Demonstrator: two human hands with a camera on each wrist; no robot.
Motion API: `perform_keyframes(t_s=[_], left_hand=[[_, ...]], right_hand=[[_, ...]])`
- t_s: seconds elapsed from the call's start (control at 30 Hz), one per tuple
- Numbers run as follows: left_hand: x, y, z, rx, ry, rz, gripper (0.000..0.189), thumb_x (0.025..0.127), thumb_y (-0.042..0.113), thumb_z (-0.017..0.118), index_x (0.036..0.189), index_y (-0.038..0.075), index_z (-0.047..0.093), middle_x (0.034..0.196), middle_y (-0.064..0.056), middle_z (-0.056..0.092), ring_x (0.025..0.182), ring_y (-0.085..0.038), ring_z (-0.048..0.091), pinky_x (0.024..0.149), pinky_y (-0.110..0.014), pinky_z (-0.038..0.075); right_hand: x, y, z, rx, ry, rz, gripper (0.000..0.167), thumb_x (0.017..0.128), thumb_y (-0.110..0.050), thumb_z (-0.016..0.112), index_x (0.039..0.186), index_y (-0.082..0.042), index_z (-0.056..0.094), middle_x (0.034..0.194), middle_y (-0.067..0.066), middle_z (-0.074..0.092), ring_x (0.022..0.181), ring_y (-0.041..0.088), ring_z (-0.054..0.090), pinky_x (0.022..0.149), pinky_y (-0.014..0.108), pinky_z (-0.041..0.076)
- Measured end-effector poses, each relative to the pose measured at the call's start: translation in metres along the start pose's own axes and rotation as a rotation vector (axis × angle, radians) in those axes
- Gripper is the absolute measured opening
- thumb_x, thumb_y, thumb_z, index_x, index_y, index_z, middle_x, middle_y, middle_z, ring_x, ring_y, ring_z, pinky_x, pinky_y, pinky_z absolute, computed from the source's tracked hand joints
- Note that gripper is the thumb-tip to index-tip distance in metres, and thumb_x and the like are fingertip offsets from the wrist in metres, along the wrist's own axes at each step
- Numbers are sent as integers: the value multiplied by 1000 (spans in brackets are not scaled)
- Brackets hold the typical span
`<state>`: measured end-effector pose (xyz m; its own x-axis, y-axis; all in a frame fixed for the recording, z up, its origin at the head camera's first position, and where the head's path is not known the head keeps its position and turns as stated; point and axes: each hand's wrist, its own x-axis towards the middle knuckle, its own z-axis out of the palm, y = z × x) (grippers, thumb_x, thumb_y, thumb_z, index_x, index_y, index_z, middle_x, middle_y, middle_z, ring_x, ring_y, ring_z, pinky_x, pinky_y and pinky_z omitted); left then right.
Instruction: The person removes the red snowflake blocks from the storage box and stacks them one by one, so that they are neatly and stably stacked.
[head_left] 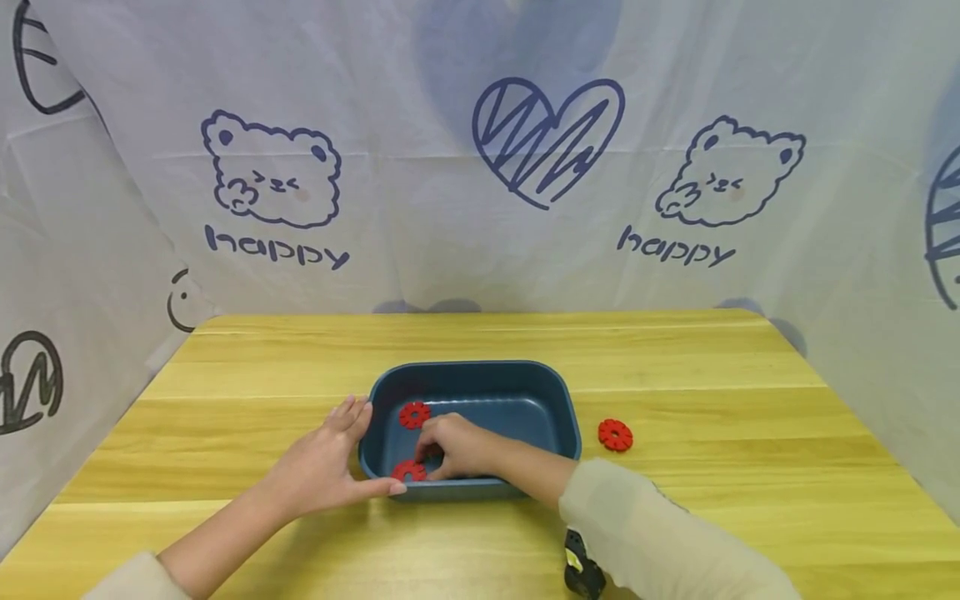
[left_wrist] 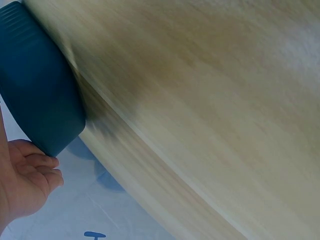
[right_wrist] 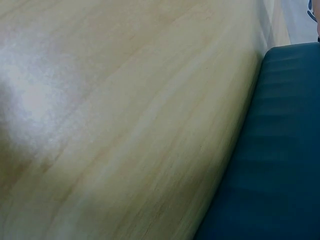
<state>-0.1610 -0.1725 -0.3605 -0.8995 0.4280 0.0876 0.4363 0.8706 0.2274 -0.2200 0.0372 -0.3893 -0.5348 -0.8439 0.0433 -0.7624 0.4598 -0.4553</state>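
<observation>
A dark blue rectangular bin (head_left: pixel 555 417) stands on the wooden table. Inside, near its left end, lie two red notched discs with centre holes: an upper disc (head_left: pixel 411 415) and a lower disc (head_left: pixel 402 472). My left hand (head_left: pixel 330 467) rests against the bin's left front corner, thumb along the front rim and fingers at the left side. Reaching in over the front right, my right hand (head_left: pixel 461 446) has bent fingers close to the lower disc; whether they pinch anything is unclear. The left wrist view shows the left hand (left_wrist: pixel 30 180) touching the bin's edge (left_wrist: pixel 40 85).
Another red notched disc (head_left: pixel 615 435) lies on the table (head_left: pixel 712 483) right of the bin. A black device (head_left: pixel 582 567) sits by the right sleeve. Behind the table hangs a white cloth (head_left: pixel 420 225) with drawn bears and a heart.
</observation>
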Motion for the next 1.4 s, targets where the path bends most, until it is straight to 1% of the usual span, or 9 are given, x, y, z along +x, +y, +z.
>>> perform_keyframes(t_s=[0.13,0.33,0.5,0.67,0.8,0.93,1.0,1.2,1.4], left_hand=[[0,0,0,5,2,3,106,70,69,62,136,-10,39,143,-27,36,134,-45,31,91,-56,45],[0,0,0,-1,5,9,105,70,67,64,135,-11,40,142,-28,37,133,-45,32,91,-55,45],[1,1,0,6,9,12,104,70,67,64,134,-11,40,142,-29,38,132,-45,33,90,-55,46],[1,1,0,7,13,14,105,69,68,64,134,-11,40,142,-28,38,133,-45,33,89,-55,47],[0,1,0,5,18,15,105,69,68,64,134,-11,41,142,-28,38,133,-45,33,88,-56,47],[0,0,-1,4,17,16,105,69,69,63,134,-10,41,142,-27,38,133,-45,33,88,-55,47],[0,0,-1,5,15,15,105,69,69,63,134,-10,41,142,-27,38,133,-45,33,88,-55,47],[0,0,-1,7,11,7,105,69,70,62,135,-10,41,142,-27,38,133,-44,33,91,-56,45],[0,0,-1,1,4,1,106,69,70,63,136,-9,40,143,-27,37,134,-44,32,91,-56,45]], right_hand=[[1,1,1,-22,9,-28,19,75,-14,77,88,-3,71,83,6,65,72,9,55,65,8,43],[4,1,2,-35,13,-5,23,73,-19,79,88,-4,70,81,5,63,71,7,50,64,9,41],[5,-1,1,-90,36,-2,28,71,-24,81,88,-5,69,82,4,61,74,9,50,67,12,42],[7,-2,1,-120,22,-7,29,72,-23,79,91,-4,70,86,5,64,76,10,52,71,13,43],[8,-2,3,-135,19,-33,27,73,-22,78,91,-4,70,86,5,64,75,10,52,71,13,43],[8,-2,3,-152,33,-54,25,74,-22,78,90,-4,70,83,4,63,73,9,50,69,12,41],[8,-2,3,-136,38,-50,24,74,-21,77,90,-4,70,84,4,64,73,9,51,68,12,41],[6,-1,2,-53,35,-4,24,75,-16,77,92,-2,70,86,7,64,74,10,51,66,11,42],[7,-2,0,-57,20,-10,25,74,-17,77,94,-2,70,85,6,64,73,9,51,66,11,41]])
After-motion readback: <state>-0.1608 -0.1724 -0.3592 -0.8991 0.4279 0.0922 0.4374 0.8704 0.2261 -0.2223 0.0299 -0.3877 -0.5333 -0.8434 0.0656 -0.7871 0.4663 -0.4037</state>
